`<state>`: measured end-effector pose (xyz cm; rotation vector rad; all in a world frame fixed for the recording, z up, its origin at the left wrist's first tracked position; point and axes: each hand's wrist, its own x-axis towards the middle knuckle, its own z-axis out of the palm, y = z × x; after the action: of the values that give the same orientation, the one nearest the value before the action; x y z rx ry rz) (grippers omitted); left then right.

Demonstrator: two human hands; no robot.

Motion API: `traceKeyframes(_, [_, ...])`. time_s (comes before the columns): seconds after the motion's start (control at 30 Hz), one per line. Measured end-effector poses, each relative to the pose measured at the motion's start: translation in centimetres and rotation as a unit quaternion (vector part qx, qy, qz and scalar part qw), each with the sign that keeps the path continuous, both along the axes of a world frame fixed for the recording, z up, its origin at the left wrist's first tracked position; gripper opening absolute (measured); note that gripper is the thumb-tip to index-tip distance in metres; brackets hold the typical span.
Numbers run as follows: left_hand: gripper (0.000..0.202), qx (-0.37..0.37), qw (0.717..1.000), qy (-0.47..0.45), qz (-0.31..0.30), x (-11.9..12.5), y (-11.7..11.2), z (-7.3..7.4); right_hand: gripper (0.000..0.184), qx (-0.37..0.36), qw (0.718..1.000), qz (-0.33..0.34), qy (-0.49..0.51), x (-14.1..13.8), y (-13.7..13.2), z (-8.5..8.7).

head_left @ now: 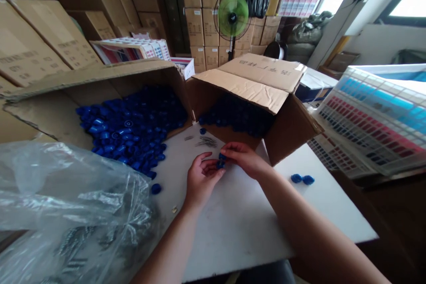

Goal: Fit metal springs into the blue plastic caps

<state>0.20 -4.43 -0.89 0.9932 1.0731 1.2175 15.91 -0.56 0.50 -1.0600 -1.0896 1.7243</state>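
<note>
My left hand (202,178) and my right hand (244,159) meet above a white table (233,226), their fingertips pinching a small blue plastic cap (220,162). The cap is partly hidden by my fingers, and any small part held with it is too small to make out. Just beyond my hands lies a little heap of small metal springs (207,142). A loose blue cap (203,131) sits close to that heap. Two more blue caps (302,179) lie to the right of my right hand.
An open cardboard box (133,115) spills many blue caps toward the table, and a second box (256,102) holds more. A clear plastic bag (66,195) with metal springs fills the lower left. Stacked cartons, a green fan (232,13) and printed colour-chart sheets (372,120) surround the table.
</note>
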Motion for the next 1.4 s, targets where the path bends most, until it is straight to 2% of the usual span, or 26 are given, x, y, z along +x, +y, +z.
traceKeyframes(0.2, [0.065, 0.000, 1.000, 0.000, -0.002, 0.1, 0.0, 0.0, 0.054, -0.027, 1.000, -0.003, 0.010, 0.0, 0.0, -0.2])
traceKeyframes(0.7, [0.061, 0.017, 1.000, 0.026, -0.002, 0.2, 0.0, -0.3, 0.054, -0.009, 1.000, 0.004, -0.014, 0.1, -0.1, -0.2])
traceKeyframes(1.03, [0.056, 0.028, 0.999, 0.029, 0.006, 0.2, -0.1, -0.8, 0.055, -0.015, 0.999, 0.014, -0.027, 0.2, 0.1, -1.0])
traceKeyframes(1.4, [0.064, 0.014, 0.999, 0.042, 0.003, 0.1, -0.1, -0.3, 0.055, 0.043, 0.995, 0.027, -0.088, 0.6, 0.2, -1.4])
